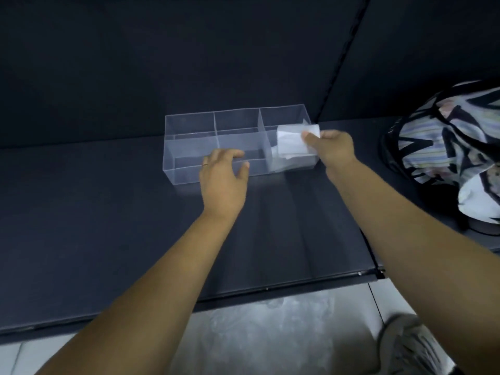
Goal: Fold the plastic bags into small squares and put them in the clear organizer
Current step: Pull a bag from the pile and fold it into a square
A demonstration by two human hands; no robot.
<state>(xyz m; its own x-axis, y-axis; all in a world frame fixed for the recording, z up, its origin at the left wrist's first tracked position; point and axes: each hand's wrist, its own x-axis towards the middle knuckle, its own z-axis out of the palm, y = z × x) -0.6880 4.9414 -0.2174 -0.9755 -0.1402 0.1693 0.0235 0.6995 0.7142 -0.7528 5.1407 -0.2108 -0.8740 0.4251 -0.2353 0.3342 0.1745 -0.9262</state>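
Observation:
A clear organizer (189,125) with several compartments stands on a dark shelf (94,212). My right hand (334,148) pinches a folded white plastic bag (293,143) between thumb and fingers, holding it over the organizer's right-hand compartment. More pale folded plastic shows inside that compartment, below the held square. My left hand (223,177) rests on the organizer's front wall near the middle, fingers loosely curved over the rim, thumb on the outside. A ring shows on one finger.
A striped patterned fabric bag (449,152) with white stuff inside sits on the shelf at the right. Dark panels rise behind and to the right of the shelf. Below the shelf's front edge (243,296) lie loose clear plastic bags (270,328) on the floor and a shoe (405,345).

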